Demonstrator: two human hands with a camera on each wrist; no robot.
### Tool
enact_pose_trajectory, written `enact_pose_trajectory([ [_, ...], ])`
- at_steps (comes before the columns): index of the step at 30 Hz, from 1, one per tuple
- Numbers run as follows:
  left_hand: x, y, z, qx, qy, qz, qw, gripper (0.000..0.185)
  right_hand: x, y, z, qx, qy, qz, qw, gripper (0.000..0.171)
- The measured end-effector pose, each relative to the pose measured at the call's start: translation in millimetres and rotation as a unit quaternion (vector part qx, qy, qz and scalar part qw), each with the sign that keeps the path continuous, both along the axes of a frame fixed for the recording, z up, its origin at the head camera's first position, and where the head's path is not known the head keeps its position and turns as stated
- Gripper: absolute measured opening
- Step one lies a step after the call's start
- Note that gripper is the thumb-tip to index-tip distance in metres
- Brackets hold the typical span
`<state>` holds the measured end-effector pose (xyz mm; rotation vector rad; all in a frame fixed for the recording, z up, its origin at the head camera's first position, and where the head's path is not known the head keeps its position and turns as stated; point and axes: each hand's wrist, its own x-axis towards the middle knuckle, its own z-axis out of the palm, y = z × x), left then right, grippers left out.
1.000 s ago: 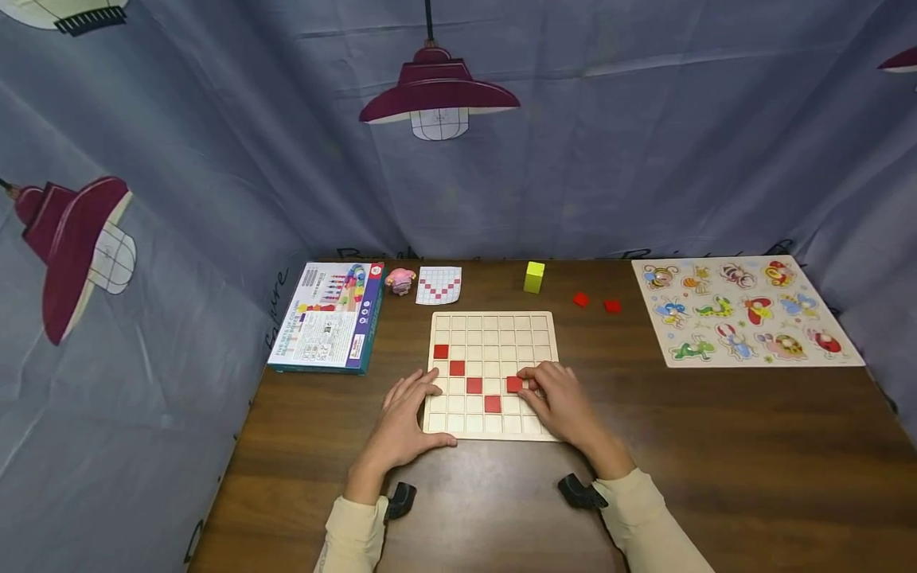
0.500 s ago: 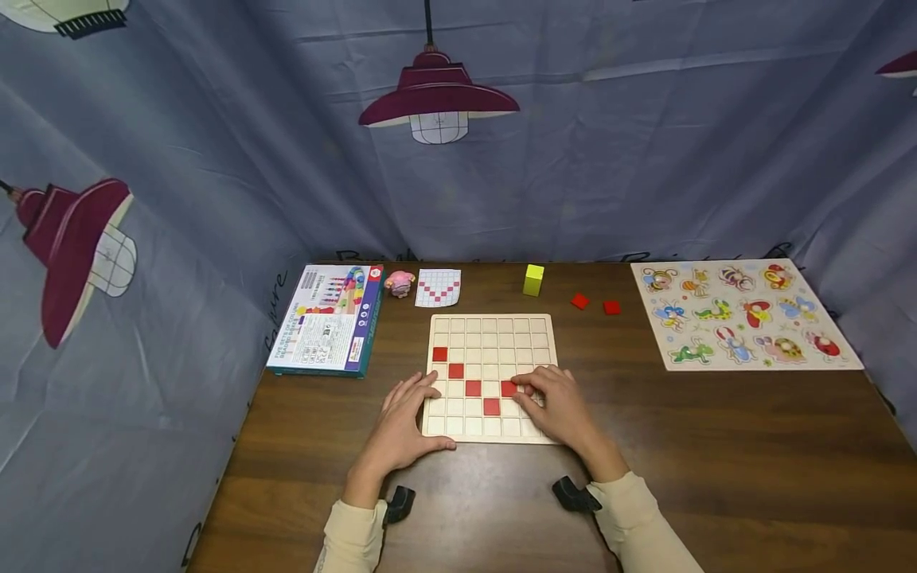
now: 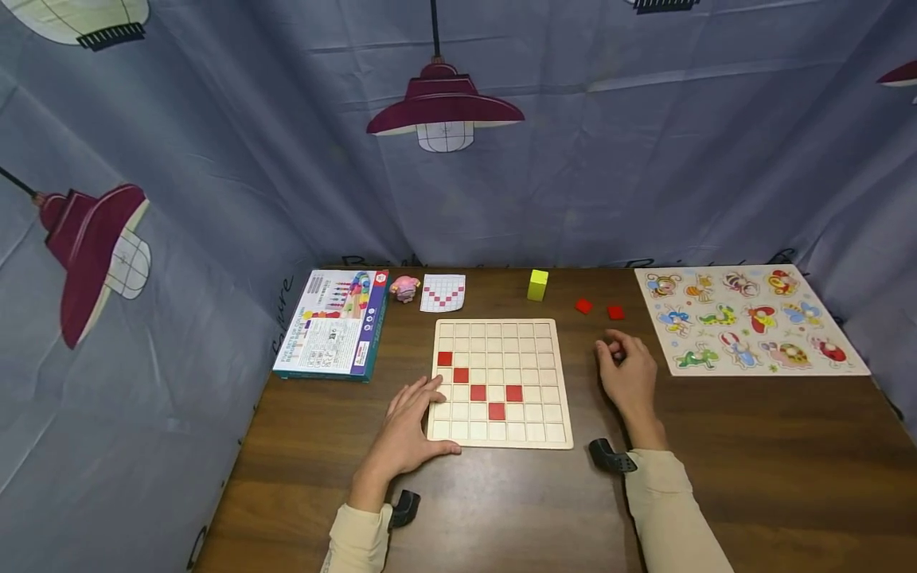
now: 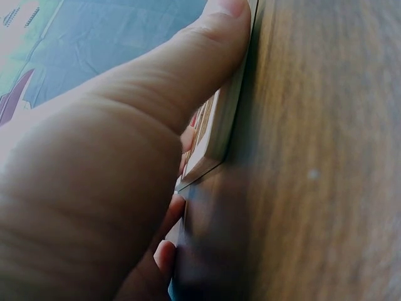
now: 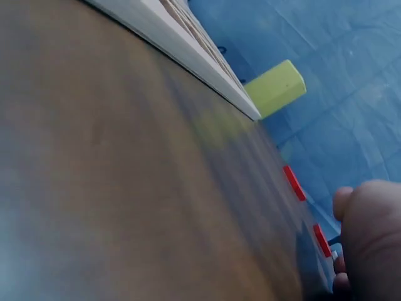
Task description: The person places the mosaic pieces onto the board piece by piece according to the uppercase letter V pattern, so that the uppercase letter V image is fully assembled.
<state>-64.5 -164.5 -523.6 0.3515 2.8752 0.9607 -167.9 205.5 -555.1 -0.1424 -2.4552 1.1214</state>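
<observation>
A pale wooden grid board (image 3: 530,350) lies in front of the person, with several red square tiles (image 3: 513,394) seated in its cells in a slanting line that turns up at the right. The left hand (image 3: 401,434) rests at the board's lower left corner, fingers spread on its left side and thumb along its front edge. To the right of the board, the right hand (image 3: 632,382) hovers with relaxed, bent fingers and holds nothing visible. Just beyond its fingertips lie two loose red tiles, one nearer (image 3: 615,313) and one further left (image 3: 583,306).
Behind the board stand a yellow block (image 3: 537,285), a small pink figure (image 3: 404,288) and a printed grid card (image 3: 442,282) with a red V pattern. A boxed game (image 3: 325,330) lies at the left. An insect puzzle board (image 3: 716,338) lies at the right.
The right hand has let go of a red tile, which now sits in a board cell, and has moved right toward the loose tiles. The left hand stays on the board.
</observation>
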Motion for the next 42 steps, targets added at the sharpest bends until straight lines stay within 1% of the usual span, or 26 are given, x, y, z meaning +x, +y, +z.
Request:
enact_pose_trajectory([
  [4, 2.6, 0.1, -2.3, -0.005, 0.0, 0.001, 1.0, 0.075, -15.6, 9.0, -2.2, -0.011, -0.023, -0.05, 0.998, 0.034],
  [7, 3.7, 0.0, -2.8, -0.003, 0.0, 0.001, 1.0, 0.075, -25.8, 11.1, -3.0, -0.006, -0.058, -0.076, 0.995, 0.041],
  [9, 3.6, 0.2, -2.7, -0.001, -0.001, 0.001, 1.0, 0.075, -32.5, 11.7, -2.4, -0.001, -0.074, -0.087, 0.993, 0.045],
  [12, 2.7, 0.6, -2.5, -0.002, 0.0, 0.0, 1.0, 0.076, -41.9, 11.7, -1.8, 0.013, -0.085, -0.097, 0.992, 0.048],
  [15, 1.4, 0.6, -1.6, -0.001, 0.0, -0.001, 1.0, 0.075, -48.5, 11.7, -1.5, 0.025, -0.086, -0.101, 0.991, 0.046],
  [17, 1.2, 0.4, -1.0, 0.001, 0.0, -0.001, 1.0, 0.075, -49.5, 12.4, -1.5, 0.036, -0.089, -0.099, 0.99, 0.041],
  [20, 0.4, 0.8, -0.5, 0.002, -0.001, -0.004, 1.0, 0.075, -48.3, 15.4, -1.8, 0.053, -0.094, -0.085, 0.99, 0.038],
  [24, 0.0, 1.6, 0.3, 0.007, -0.001, -0.004, 1.0, 0.076, -45.7, 20.7, 2.5, 0.058, -0.122, -0.051, 0.99, 0.047],
  [26, -0.1, 1.0, -0.4, 0.008, -0.001, -0.003, 1.0, 0.076, -46.2, 21.2, 3.9, 0.056, -0.136, -0.042, 0.988, 0.048],
  [29, 1.8, 0.5, -2.9, 0.009, 0.0, -0.001, 1.0, 0.076, -46.5, 20.3, 3.9, 0.069, -0.138, -0.037, 0.987, 0.041],
  [31, 1.4, -0.1, -3.4, 0.008, 0.001, 0.0, 1.0, 0.075, -45.9, 19.5, 1.8, 0.082, -0.122, -0.03, 0.989, 0.036],
  [34, -0.6, -1.0, -1.5, 0.007, 0.001, 0.004, 1.0, 0.075, -39.9, 18.5, -1.9, 0.095, -0.096, -0.006, 0.991, 0.035],
  [38, -1.9, -0.6, -1.6, 0.007, -0.003, -0.001, 1.0, 0.076, -19.3, 16.3, -5.0, 0.089, -0.054, 0.029, 0.994, 0.031],
  [40, -1.7, -0.4, -2.2, 0.007, -0.006, -0.005, 0.9999, 0.076, -8.1, 12.5, -5.5, 0.088, -0.031, 0.054, 0.994, 0.029],
  [42, -1.2, -0.8, -2.8, 0.005, -0.009, -0.004, 0.9999, 0.076, 2.6, 5.5, -4.8, 0.086, -0.012, 0.088, 0.992, 0.027],
])
